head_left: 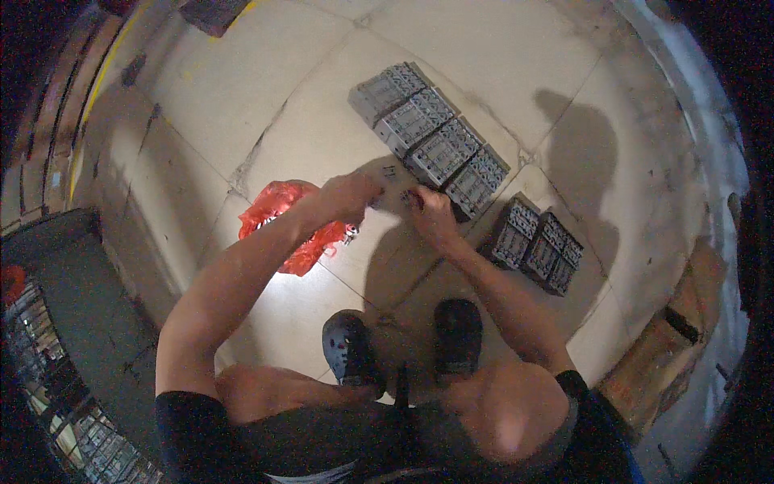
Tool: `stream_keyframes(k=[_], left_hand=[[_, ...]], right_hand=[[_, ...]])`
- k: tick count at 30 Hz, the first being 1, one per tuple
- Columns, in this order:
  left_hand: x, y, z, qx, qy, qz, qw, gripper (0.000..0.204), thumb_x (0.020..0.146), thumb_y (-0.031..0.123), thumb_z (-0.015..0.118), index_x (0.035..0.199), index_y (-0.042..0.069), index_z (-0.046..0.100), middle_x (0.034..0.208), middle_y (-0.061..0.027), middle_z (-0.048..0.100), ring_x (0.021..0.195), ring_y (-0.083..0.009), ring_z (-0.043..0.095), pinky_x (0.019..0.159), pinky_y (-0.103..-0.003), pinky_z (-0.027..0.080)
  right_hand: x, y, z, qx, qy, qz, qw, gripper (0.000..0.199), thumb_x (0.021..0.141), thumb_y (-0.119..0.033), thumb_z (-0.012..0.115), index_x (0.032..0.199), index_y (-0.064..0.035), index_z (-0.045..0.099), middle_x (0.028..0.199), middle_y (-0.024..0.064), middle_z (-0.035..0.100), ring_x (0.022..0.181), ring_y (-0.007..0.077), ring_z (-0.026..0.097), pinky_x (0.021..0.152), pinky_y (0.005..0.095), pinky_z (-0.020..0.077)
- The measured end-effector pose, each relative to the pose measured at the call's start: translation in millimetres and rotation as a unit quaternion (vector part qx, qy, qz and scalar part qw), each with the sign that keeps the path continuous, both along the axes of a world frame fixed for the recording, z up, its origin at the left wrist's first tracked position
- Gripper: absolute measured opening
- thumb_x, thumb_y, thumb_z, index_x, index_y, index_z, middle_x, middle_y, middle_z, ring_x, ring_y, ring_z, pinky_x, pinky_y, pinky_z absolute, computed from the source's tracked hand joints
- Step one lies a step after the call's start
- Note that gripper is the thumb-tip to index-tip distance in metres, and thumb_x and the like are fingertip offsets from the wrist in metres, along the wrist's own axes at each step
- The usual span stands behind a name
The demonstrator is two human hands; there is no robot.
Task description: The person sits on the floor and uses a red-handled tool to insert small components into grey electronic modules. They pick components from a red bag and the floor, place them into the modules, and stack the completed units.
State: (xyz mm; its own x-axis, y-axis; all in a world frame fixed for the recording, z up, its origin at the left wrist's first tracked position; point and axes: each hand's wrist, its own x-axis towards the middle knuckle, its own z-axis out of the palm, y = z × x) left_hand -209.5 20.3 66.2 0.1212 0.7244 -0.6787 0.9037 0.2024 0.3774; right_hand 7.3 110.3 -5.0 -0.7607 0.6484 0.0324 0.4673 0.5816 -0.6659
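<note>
Both my hands are low over the tiled floor, between a red plastic bag and a row of grey metal blocks (427, 133). My left hand (355, 198) is beside the red plastic bag (278, 198), its fingers curled together; what they hold is hidden. Small shiny metal pieces (351, 234) show at the bag's edge below that hand. My right hand (435, 216) is near the front side of the blocks. Its thumb and fingers pinch at a small dark piece too blurred to name. A few small dark pieces (389, 171) lie on the floor between my hands.
A shorter group of similar blocks (536, 244) sits to the right. My dark shoes (348, 347) stand close below my hands. At the right lies a brown cardboard box (657, 367). A dark container (72, 282) and a crate of metal parts (60, 379) are at the left.
</note>
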Motion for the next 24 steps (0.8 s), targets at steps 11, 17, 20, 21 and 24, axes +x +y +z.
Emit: stream_keyframes(k=[11, 17, 20, 21, 24], left_hand=[[7, 35, -42, 0.393, -0.081, 0.071, 0.913, 0.043, 0.081, 0.006, 0.066, 0.124, 0.008, 0.068, 0.119, -0.0146, 0.066, 0.108, -0.0355, 0.066, 0.092, -0.042, 0.056], [3, 22, -55, 0.381, -0.026, 0.035, 0.923, 0.035, 0.079, 0.004, 0.068, 0.113, 0.002, 0.068, 0.110, -0.0158, 0.064, 0.105, -0.0343, 0.066, 0.089, -0.041, 0.058], [-5, 11, -50, 0.360, 0.053, -0.010, 0.931, 0.031, 0.080, 0.006, 0.067, 0.110, 0.001, 0.067, 0.111, -0.0182, 0.064, 0.104, -0.0349, 0.066, 0.088, -0.042, 0.058], [-8, 8, -49, 0.345, 0.076, -0.023, 0.935, 0.030, 0.081, 0.006, 0.066, 0.110, 0.001, 0.067, 0.112, -0.0192, 0.065, 0.104, -0.0353, 0.066, 0.088, -0.042, 0.058], [-22, 7, -48, 0.387, -0.008, 0.129, 0.913, 0.028, 0.079, 0.005, 0.067, 0.107, 0.001, 0.068, 0.106, -0.0213, 0.067, 0.100, -0.0379, 0.068, 0.085, -0.045, 0.057]], right_hand=[[2, -2, 0, -0.120, -0.039, -0.046, 0.991, 0.021, 0.095, -0.013, 0.069, 0.111, 0.0009, 0.068, 0.094, 0.0216, 0.074, 0.085, 0.0353, 0.074, 0.075, 0.0428, 0.0568], [3, -1, 0, -0.150, 0.051, -0.022, 0.987, 0.017, 0.095, -0.013, 0.067, 0.108, -0.0004, 0.068, 0.091, 0.0205, 0.073, 0.082, 0.0397, 0.072, 0.072, 0.0443, 0.0554], [-4, -2, 7, -0.172, 0.063, -0.011, 0.983, 0.020, 0.097, -0.017, 0.067, 0.108, -0.0007, 0.068, 0.090, 0.0207, 0.072, 0.081, 0.0382, 0.071, 0.073, 0.0446, 0.0547], [-6, -3, 9, -0.187, 0.041, -0.008, 0.981, 0.021, 0.097, -0.018, 0.067, 0.108, -0.0009, 0.068, 0.089, 0.0203, 0.072, 0.080, 0.0360, 0.071, 0.074, 0.0440, 0.0545], [-8, -5, 9, -0.201, 0.038, 0.006, 0.979, 0.023, 0.098, -0.021, 0.065, 0.110, -0.0016, 0.068, 0.087, 0.0190, 0.071, 0.077, 0.0296, 0.070, 0.074, 0.0417, 0.0540]])
